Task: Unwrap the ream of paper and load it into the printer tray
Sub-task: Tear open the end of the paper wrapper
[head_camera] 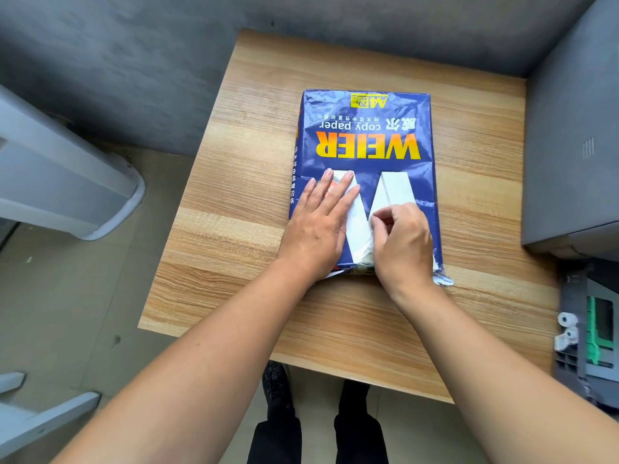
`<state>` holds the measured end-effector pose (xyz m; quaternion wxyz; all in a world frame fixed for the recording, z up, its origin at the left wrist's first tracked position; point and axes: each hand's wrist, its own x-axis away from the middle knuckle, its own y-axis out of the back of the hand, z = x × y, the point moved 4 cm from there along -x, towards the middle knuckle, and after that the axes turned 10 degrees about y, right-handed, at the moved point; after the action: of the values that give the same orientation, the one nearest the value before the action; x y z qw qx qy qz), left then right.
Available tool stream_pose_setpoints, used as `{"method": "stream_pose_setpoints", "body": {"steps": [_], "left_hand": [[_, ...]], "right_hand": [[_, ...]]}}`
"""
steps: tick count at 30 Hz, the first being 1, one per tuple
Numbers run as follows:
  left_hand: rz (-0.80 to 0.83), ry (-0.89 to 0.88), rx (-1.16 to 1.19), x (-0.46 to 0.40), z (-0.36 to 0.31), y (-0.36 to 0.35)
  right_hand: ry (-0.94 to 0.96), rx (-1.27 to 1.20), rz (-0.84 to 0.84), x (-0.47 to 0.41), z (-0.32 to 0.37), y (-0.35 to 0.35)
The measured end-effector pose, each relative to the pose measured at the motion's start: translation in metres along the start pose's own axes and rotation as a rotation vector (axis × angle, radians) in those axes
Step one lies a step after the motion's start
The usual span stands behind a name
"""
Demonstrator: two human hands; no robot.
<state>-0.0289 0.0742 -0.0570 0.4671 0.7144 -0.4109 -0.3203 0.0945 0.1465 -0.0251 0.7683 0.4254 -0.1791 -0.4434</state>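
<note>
Head view: blue-wrapped paper ream [365, 155] lies flat on the wooden counter [234, 229]; left hand [316, 226] presses splayed, holding nothing, right hand [400, 241] fingers [380, 217] pinch wrapper (near end already torn). A hard yank could rip or spill sheets.

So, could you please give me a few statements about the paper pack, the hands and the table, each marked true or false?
1. The blue paper pack lies flat on the wooden table. True.
2. The left hand is lifted clear of the pack. False: it lies flat on it, fingers spread.
3. The right hand pinches the wrapper near the pack's near end. True.
4. The wrapper is fully removed. False: it covers the pack, torn only at the near end.
5. The grey printer stands left of the table. False: it stands at the right.
</note>
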Motion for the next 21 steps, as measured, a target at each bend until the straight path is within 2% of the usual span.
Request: {"method": "stream_pose_setpoints", "body": {"steps": [9, 15, 18, 21], "left_hand": [[-0.01, 0.003, -0.008, 0.001, 0.0, -0.001], [-0.001, 0.004, -0.018, -0.001, 0.002, -0.002], [0.0, 0.004, -0.017, 0.0, 0.002, -0.002], [-0.001, -0.002, -0.019, -0.001, 0.003, -0.003]], "right_hand": [[0.138, 0.202, 0.087, -0.003, 0.0, -0.008], [0.277, 0.289, 0.088, 0.002, -0.001, -0.006], [0.309, 0.208, 0.091, 0.005, -0.004, -0.001], [0.22, 0.026, 0.119, -0.001, -0.01, 0.004]]}}
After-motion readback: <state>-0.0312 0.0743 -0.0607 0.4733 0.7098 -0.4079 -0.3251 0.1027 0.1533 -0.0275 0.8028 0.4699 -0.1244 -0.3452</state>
